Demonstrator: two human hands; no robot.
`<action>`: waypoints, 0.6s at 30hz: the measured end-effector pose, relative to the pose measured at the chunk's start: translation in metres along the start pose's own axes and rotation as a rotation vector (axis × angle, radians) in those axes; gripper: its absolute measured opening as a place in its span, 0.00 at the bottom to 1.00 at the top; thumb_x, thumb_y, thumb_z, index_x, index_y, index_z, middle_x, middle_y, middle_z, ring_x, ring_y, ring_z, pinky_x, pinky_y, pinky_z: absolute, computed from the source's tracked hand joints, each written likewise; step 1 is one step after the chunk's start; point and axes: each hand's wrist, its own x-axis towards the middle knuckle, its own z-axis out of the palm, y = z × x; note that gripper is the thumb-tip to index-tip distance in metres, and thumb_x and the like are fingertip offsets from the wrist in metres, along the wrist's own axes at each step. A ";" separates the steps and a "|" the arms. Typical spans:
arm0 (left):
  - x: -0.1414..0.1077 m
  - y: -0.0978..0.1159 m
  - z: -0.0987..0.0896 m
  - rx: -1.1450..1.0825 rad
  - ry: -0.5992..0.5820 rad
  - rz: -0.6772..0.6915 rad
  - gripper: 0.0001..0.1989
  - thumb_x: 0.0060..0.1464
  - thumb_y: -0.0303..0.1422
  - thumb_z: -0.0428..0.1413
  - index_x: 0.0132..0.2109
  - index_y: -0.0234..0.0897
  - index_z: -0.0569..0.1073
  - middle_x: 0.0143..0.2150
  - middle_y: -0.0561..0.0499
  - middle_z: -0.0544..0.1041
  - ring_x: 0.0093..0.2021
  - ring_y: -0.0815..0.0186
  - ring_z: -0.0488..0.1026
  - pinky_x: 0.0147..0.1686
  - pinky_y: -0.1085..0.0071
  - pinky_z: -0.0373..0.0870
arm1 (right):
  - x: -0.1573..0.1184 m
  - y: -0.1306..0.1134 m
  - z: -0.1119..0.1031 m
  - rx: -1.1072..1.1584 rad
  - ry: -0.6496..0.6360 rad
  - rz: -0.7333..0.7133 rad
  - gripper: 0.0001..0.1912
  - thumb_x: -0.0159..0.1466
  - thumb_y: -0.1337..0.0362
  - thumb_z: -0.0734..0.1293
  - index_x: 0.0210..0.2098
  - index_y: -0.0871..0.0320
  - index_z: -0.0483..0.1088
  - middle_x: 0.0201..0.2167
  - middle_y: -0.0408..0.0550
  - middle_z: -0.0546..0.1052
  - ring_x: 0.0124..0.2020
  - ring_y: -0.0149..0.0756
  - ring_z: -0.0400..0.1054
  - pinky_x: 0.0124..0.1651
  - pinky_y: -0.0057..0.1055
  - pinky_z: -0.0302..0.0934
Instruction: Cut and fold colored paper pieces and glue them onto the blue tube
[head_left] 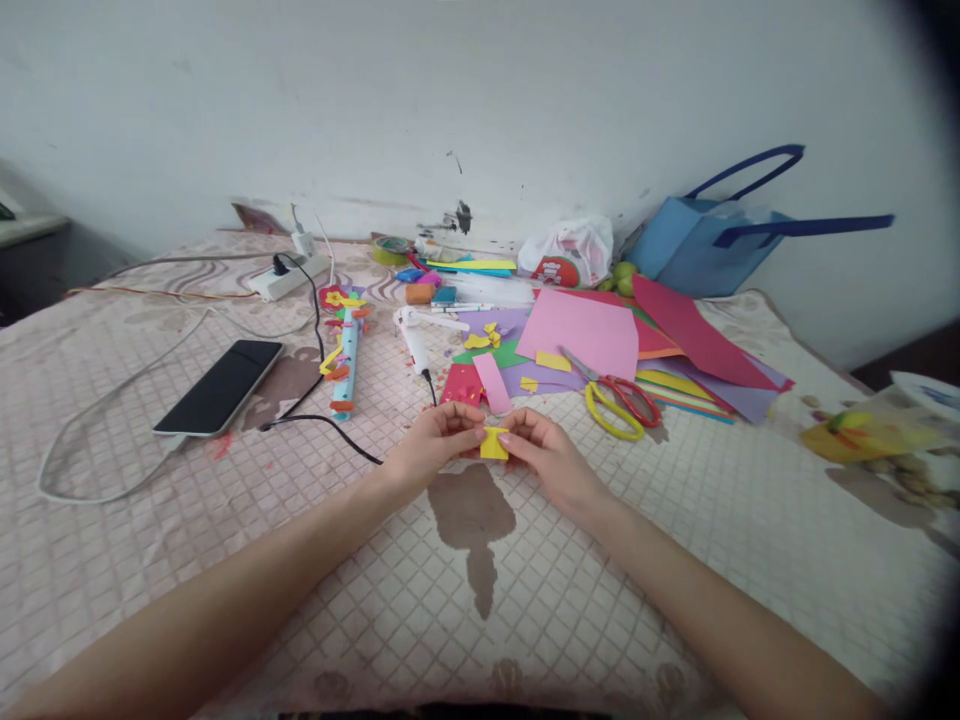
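slip (pixel 493 443): small yellow paper, held between the left hand (pixel 442 438) and the right hand (pixel 540 445); roughly square, so no clear long axis.
left hand: fingers bent, thumb and fingertips pinching the slip's left edge.
right hand: fingers bent, pinching the slip's right edge, thumb tip near its upper corner.
both hands: neither is nearer; each touches the slip, facing the other across it.
slip underside: whether it rests on the counter (pixel 645 580) or hangs just above, i cannot tell.
pink strip (pixel 492 383): just beyond the slip, its long axis running away from it.
red card (pixel 461 384): beyond the slip and a little left, beside the pink strip.
glue gun (pixel 415 345): farther beyond the slip, on its left, touched by neither hand.
scissors (pixel 597 378): beyond the slip to its right, handles apart, clear of the right hand.
phone (pixel 221 390): well left of the slip.
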 end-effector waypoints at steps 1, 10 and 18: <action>0.000 -0.001 0.001 -0.002 -0.004 -0.015 0.13 0.45 0.30 0.61 0.38 0.33 0.67 0.34 0.51 0.72 0.32 0.70 0.72 0.34 0.72 0.68 | 0.000 0.000 0.000 -0.012 0.011 -0.019 0.07 0.56 0.63 0.67 0.33 0.56 0.64 0.24 0.39 0.69 0.24 0.27 0.63 0.26 0.24 0.58; 0.002 -0.009 -0.001 0.045 0.060 0.029 0.11 0.43 0.30 0.61 0.32 0.33 0.66 0.27 0.53 0.72 0.26 0.73 0.70 0.30 0.75 0.67 | -0.003 -0.006 0.003 -0.129 -0.009 -0.122 0.04 0.57 0.64 0.65 0.31 0.55 0.65 0.30 0.41 0.67 0.30 0.29 0.64 0.34 0.28 0.60; -0.001 -0.005 0.002 0.049 0.058 0.054 0.08 0.43 0.30 0.62 0.32 0.32 0.71 0.28 0.53 0.72 0.26 0.74 0.69 0.29 0.77 0.66 | -0.002 0.001 -0.002 -0.179 -0.017 -0.173 0.06 0.57 0.67 0.65 0.35 0.54 0.65 0.31 0.42 0.69 0.33 0.30 0.65 0.37 0.28 0.60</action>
